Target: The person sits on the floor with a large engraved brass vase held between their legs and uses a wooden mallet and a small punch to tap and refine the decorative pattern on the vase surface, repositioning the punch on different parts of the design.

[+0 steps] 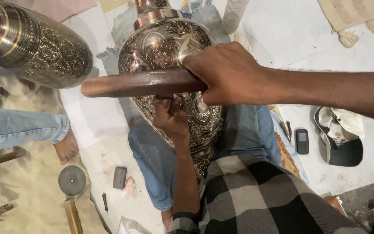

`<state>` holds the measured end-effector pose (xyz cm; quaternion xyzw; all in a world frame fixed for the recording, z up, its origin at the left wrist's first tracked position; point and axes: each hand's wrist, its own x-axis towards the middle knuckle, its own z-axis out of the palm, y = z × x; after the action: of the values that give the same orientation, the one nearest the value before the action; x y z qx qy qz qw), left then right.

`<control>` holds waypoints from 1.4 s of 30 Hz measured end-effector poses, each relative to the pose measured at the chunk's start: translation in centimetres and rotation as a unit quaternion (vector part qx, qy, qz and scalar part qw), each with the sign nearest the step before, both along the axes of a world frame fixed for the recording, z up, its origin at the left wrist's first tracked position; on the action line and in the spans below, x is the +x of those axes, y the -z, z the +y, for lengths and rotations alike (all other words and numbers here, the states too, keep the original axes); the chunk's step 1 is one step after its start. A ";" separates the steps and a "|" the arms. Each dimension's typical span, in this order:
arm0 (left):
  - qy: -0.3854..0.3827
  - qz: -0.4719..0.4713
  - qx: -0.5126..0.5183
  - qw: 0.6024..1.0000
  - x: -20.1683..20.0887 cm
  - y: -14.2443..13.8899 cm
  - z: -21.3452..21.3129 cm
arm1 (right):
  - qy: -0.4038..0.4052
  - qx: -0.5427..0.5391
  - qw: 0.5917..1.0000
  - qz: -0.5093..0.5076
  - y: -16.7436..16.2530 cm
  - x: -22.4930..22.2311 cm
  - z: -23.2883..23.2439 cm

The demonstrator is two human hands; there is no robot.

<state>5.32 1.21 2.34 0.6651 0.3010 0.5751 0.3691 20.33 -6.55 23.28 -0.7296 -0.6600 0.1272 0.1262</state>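
A large engraved metal vase lies across my lap, its floral pattern shiny. My right hand grips one end of a brown wooden stick that lies level across the vase. Under the stick, my left hand pinches a small metal chisel against the vase's surface. The chisel's tip is mostly hidden by my fingers and the stick.
A second engraved vase lies at the upper left, over another person's jeans leg and bare foot. On the floor are a round metal disc, a dark block, small tools, a phone and a cap.
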 end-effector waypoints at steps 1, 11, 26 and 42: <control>-0.023 0.026 0.023 0.999 0.2 -0.2 -0.1 | 0.009 -0.016 1.000 0.004 0.2 0.1 -0.2; -0.058 0.049 0.080 0.994 0.2 -1.7 -0.9 | -0.017 0.028 0.994 0.101 -1.3 -0.4 0.5; 0.095 -0.158 -0.172 0.968 -0.2 -1.3 -0.4 | -0.002 -0.029 0.999 -0.020 1.0 0.1 0.0; 0.049 0.090 0.078 0.992 -1.0 -1.6 1.0 | 0.042 -0.075 0.991 0.103 3.5 3.1 -1.4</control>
<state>4.33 2.18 3.99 0.7548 0.2543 0.5163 0.3148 23.43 -8.00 19.81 -0.7469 -0.6011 0.2454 0.1432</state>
